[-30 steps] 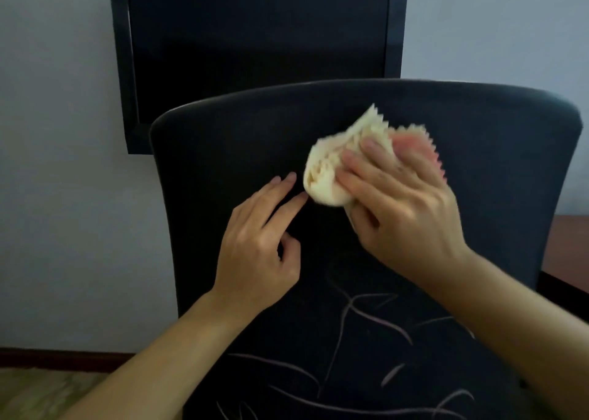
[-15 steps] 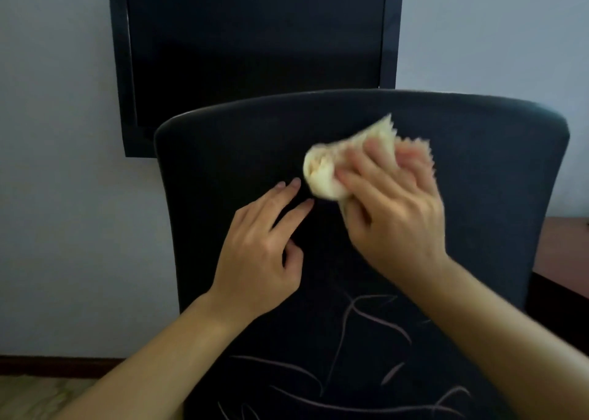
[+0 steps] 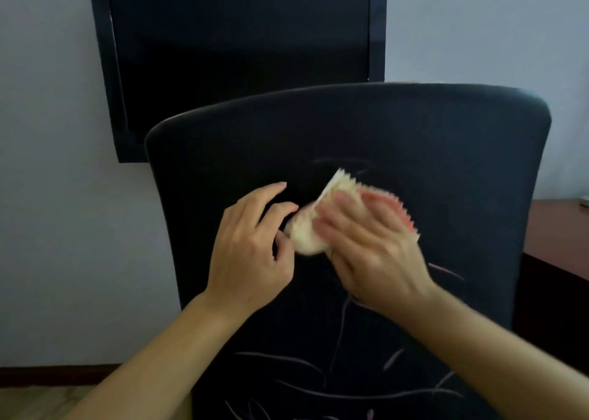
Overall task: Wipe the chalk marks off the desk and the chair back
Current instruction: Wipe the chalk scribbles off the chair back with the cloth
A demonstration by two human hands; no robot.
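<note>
A dark fabric chair back fills the middle of the head view. Pale chalk marks run across its lower part, and a faint curved mark shows above the cloth. My right hand presses a bunched cream cloth with a pink zigzag edge flat against the chair back; the hand is motion-blurred. My left hand rests on the fabric just left of the cloth, its fingers loosely bent and its fingertips close to the cloth's left end.
A black framed panel hangs on the pale wall behind the chair. A reddish-brown desk shows at the right edge, with a small pale object at its far corner. Light flooring appears at the lower left.
My right hand has slid the cloth down the chair back, uncovering a faint curved chalk mark above it. My left hand stays on the fabric beside it, fingers more bent.
</note>
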